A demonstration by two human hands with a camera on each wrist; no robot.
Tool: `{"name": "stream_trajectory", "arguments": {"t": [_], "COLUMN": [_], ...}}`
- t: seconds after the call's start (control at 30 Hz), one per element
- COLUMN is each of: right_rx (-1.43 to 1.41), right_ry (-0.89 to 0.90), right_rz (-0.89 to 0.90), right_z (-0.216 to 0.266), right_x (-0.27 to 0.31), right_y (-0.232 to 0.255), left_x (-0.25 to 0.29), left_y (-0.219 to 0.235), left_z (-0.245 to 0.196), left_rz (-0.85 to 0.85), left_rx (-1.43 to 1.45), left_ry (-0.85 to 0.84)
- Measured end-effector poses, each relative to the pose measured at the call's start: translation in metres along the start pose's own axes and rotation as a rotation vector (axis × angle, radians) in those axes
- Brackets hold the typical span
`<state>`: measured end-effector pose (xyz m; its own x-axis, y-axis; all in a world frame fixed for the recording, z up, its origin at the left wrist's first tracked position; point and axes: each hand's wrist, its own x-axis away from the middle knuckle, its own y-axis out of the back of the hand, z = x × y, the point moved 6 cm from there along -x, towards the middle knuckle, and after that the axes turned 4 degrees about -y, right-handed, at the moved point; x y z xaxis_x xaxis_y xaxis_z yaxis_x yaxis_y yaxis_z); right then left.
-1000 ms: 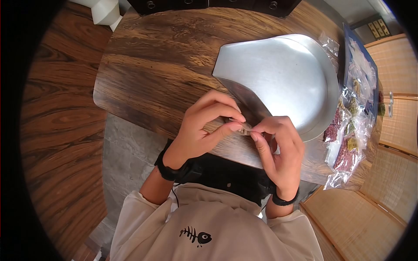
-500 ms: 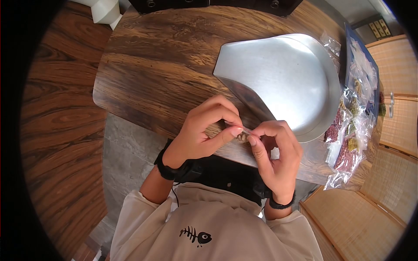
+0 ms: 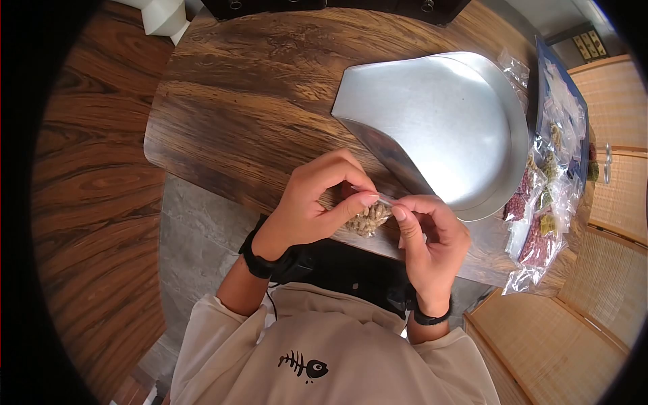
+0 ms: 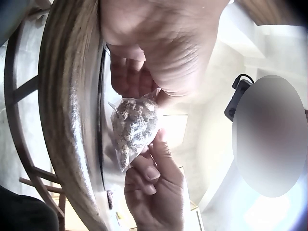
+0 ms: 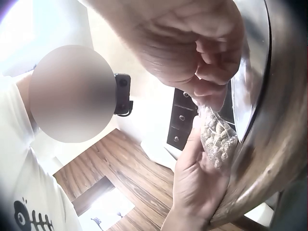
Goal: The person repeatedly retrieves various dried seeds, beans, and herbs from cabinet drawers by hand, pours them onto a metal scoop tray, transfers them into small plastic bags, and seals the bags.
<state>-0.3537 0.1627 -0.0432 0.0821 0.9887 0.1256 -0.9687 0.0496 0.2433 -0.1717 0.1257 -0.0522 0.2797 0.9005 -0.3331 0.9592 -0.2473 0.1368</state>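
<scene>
A small clear plastic bag (image 3: 368, 221) of pale, bumpy brown pieces hangs between my two hands, in front of the metal pan. My left hand (image 3: 324, 199) pinches one top corner of it between thumb and forefinger. At the other top corner, my right hand (image 3: 435, 236) pinches the bag's edge the same way. Both wrist views show the bag (image 4: 135, 126) full of the lumpy pieces, its top gathered at the fingertips. In the right wrist view the bag (image 5: 219, 139) overlaps the palm of the left hand.
A large scoop-shaped metal pan (image 3: 432, 115) lies on the wooden table (image 3: 250, 101). Clear bags of red and green dried goods (image 3: 540, 229) lie along the right edge, by a blue tray (image 3: 579, 101). Dark drawers (image 3: 270, 5) stand at the back.
The bag has tipped downward between my hands, so its brown contents now show below the fingers. My right hand has lowered slightly; the left has stayed nearly in place.
</scene>
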Motion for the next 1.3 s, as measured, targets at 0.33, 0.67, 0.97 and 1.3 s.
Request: {"name": "stream_trajectory", "arguments": {"t": [0.33, 0.67, 0.97, 1.3], "right_rx": [0.036, 0.051, 0.093, 0.214], "right_ry": [0.114, 0.182, 0.25, 0.413], "right_rz": [-0.022, 0.042, 0.059, 0.031], "right_z": [0.001, 0.005, 0.008, 0.037], "right_x": [-0.003, -0.005, -0.005, 0.014], "right_y": [-0.002, -0.004, -0.006, 0.015], "left_x": [-0.001, -0.001, -0.002, -0.002], "left_y": [-0.002, -0.005, -0.006, -0.005], "left_z": [0.001, 0.0, -0.002, -0.005], "left_rz": [0.042, 0.066, 0.093, 0.084], "left_rx": [-0.014, -0.018, -0.017, 0.012], "left_ry": [0.001, -0.02, -0.013, -0.007]}}
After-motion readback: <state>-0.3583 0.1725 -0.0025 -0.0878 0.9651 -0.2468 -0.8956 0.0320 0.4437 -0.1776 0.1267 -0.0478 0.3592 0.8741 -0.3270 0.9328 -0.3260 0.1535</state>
